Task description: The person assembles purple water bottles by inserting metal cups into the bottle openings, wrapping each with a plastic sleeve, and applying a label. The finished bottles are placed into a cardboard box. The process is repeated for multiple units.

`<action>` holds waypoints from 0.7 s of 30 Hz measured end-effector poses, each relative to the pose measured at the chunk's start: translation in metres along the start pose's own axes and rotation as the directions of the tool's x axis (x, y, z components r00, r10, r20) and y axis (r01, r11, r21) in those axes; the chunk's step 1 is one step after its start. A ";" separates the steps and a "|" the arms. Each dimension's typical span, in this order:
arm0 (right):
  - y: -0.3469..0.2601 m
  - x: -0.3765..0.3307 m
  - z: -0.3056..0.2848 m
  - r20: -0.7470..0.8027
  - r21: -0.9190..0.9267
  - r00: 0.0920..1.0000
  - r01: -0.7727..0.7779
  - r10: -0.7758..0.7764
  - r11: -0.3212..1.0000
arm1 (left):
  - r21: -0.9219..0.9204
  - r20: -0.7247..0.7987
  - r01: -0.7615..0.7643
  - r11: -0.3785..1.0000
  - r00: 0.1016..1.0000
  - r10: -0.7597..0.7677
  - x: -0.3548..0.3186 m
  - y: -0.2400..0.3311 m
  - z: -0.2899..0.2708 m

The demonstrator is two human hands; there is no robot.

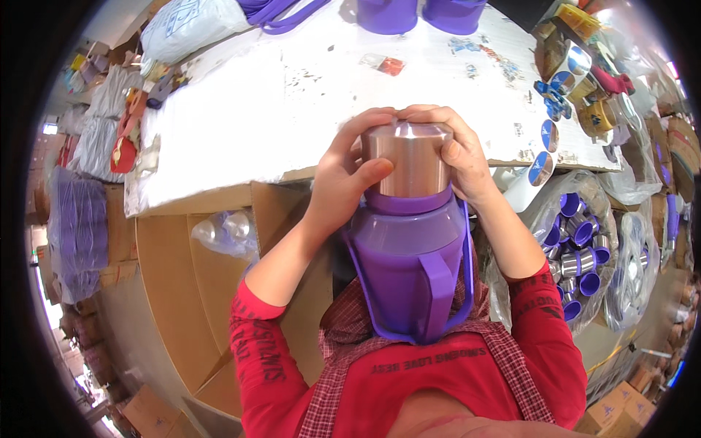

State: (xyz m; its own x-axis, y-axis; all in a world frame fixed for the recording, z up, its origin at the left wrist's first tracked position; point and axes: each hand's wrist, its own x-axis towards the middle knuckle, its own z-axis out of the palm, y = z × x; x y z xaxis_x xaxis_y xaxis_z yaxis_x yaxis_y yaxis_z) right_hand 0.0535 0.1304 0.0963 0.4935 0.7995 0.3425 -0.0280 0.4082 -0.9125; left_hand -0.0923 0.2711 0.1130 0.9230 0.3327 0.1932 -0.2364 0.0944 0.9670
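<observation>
Worktable (307,95), white-topped and scuffed, spans the area beyond both hands, with cardboard panels (190,292) below its near edge. Clear bags of steel-and-purple cups (580,252) lie just beside the right forearm; grey bundled sacks (98,139) sit well to the left of the left hand. Purple flask (412,274), a rigid plastic-bodied jug with a moulded side handle (437,292) and a carrying strap, stands upright against the person's chest, between the two forearms. Steel cap (409,160), a polished cylindrical lid-cup, sits on the flask's purple collar. Left hand (343,182) wraps the cap's left side, fingers curled over the rim and thumb pressed on the wall. Right hand (456,157) closes over the cap's top and right side. Both grips are firm and nearly closed around the cap. Judged from its build, the flask is stiff and probably light if empty; the polished steel looks slippery, so the handle or the collar offers the surer hold.
</observation>
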 end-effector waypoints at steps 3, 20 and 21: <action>-0.001 0.001 0.004 0.046 -0.051 0.999 -0.010 0.012 0.999 | -0.040 -0.054 0.012 0.999 0.998 -0.014 -0.010 0.001 -0.003; -0.016 -0.013 0.003 0.023 -0.225 0.999 -0.034 0.040 0.974 | -0.012 0.034 -0.005 1.000 0.999 0.005 -0.018 -0.006 -0.007; -0.020 -0.012 0.001 0.012 -0.227 0.998 -0.055 0.059 0.972 | -0.025 0.074 0.029 0.999 0.997 -0.027 -0.014 -0.005 -0.013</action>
State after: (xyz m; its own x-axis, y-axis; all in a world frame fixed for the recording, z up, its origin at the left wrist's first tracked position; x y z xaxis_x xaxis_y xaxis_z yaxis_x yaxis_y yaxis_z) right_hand 0.0466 0.1130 0.1102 0.4808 0.8273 0.2904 0.1430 0.2527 -0.9569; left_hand -0.1080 0.2786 0.1036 0.9490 0.2601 0.1784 -0.2170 0.1277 0.9678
